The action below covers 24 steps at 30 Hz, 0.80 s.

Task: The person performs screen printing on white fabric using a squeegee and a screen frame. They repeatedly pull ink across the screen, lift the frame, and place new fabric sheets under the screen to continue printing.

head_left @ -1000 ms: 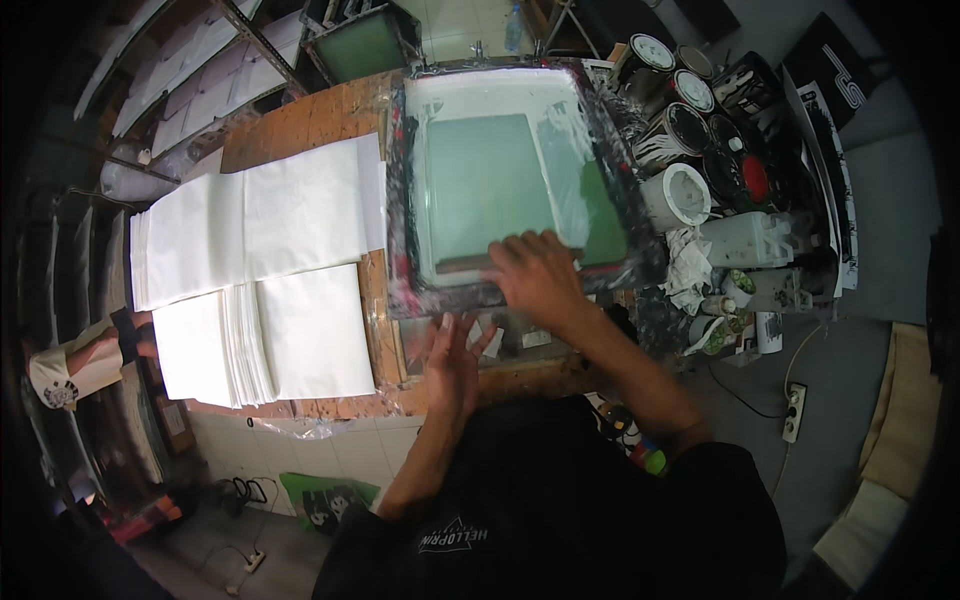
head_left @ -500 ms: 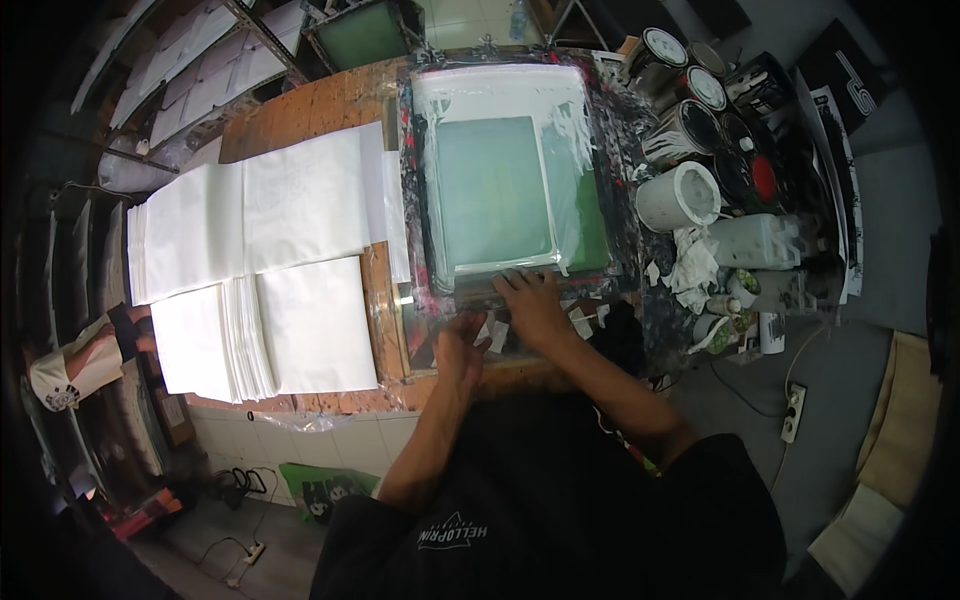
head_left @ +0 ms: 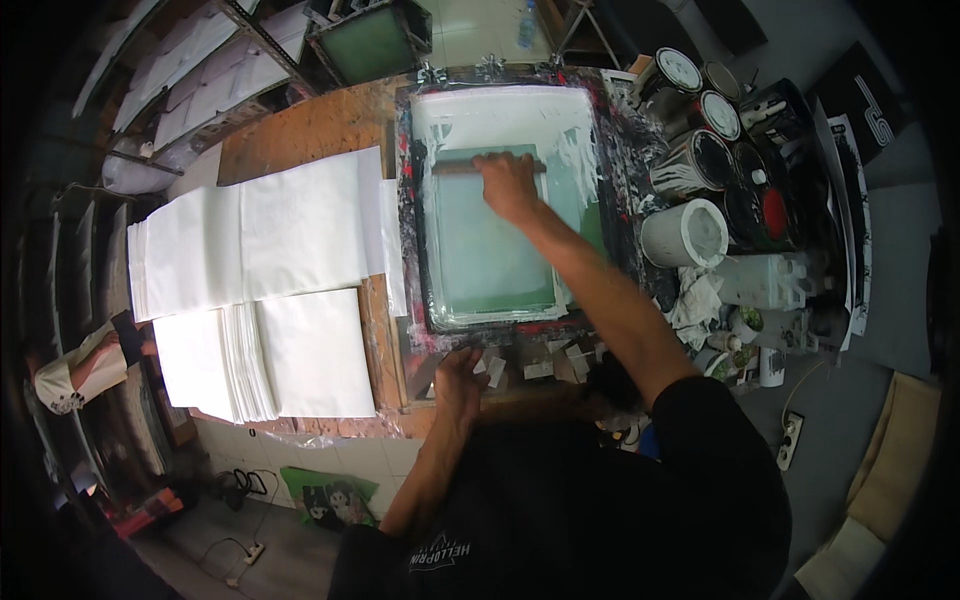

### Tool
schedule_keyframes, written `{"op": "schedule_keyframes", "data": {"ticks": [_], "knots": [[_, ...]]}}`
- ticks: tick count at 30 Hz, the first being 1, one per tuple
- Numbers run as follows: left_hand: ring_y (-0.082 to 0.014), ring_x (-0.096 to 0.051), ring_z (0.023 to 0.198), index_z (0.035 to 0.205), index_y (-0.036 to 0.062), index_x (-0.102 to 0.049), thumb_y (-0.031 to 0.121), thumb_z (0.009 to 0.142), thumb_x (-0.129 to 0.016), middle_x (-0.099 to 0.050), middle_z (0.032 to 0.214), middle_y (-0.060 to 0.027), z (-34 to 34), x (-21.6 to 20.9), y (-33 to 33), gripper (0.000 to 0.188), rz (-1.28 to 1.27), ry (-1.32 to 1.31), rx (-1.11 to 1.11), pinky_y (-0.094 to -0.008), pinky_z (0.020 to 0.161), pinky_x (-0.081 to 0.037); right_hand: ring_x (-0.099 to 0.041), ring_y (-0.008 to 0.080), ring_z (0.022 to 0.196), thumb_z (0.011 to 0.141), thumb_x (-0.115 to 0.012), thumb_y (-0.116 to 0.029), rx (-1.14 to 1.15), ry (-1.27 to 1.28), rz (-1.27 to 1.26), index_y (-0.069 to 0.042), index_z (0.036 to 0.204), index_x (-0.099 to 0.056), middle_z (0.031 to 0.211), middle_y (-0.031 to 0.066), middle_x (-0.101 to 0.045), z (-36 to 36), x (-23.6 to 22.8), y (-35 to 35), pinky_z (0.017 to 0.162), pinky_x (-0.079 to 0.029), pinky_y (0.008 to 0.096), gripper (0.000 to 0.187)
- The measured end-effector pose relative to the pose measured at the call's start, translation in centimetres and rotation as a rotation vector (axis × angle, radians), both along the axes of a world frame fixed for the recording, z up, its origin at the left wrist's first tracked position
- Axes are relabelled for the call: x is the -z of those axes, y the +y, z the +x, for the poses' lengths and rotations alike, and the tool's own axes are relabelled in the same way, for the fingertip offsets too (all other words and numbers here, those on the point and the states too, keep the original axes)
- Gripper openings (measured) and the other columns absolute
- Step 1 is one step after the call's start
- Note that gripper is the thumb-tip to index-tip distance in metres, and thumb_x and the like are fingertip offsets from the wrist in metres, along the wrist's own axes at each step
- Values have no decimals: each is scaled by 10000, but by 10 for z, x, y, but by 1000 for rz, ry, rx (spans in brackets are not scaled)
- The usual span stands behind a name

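Observation:
A wooden-handled squeegee lies crosswise on a screen printing mesh, toward its far end. My right hand grips the squeegee's handle from above, arm stretched out over the screen. White ink covers the far end of the mesh and streaks down its right side; a pale green rectangle fills the middle. Ink-stained dark edges surround the screen. Just below its near left corner is my left hand, fingers loosely bent and apart, with nothing visible in it.
Stacks of folded white fabric cover the table's left side. Ink cans, a white bucket, crumpled tissue and a translucent jug crowd the right. Clamps line the far edge. Another person's arm shows at far left.
My right hand has moved with the squeegee from the screen's near edge to its far part. My left hand stays near the close edge. The whole view has shifted slightly.

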<state>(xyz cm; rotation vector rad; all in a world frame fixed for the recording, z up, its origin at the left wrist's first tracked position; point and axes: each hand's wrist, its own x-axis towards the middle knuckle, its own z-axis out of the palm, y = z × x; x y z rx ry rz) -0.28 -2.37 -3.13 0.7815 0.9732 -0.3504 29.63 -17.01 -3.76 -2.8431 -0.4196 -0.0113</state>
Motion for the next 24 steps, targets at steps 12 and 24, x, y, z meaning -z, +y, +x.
{"op": "schedule_keyframes", "data": {"ticks": [12,24], "knots": [[-283,-620,1068,1102,16,-545,103,875,-606,-598,1119,-145,-4,-9,4,251,35,-65,9,-494,823,-511,-676,330,1089,842,-634,-54,51,-19,-11,-152,1302,-659,1130,131,-732,99,-5,-22,964,-456,521,471],[-234,-665,890,1032,-27,-627,-16,796,-614,-692,955,-128,-3,-36,18,236,111,-325,21,-371,911,-511,-648,371,959,799,-626,-109,-270,347,106,-80,1114,-598,972,151,-660,-168,-131,-40,805,-469,535,318]]}}
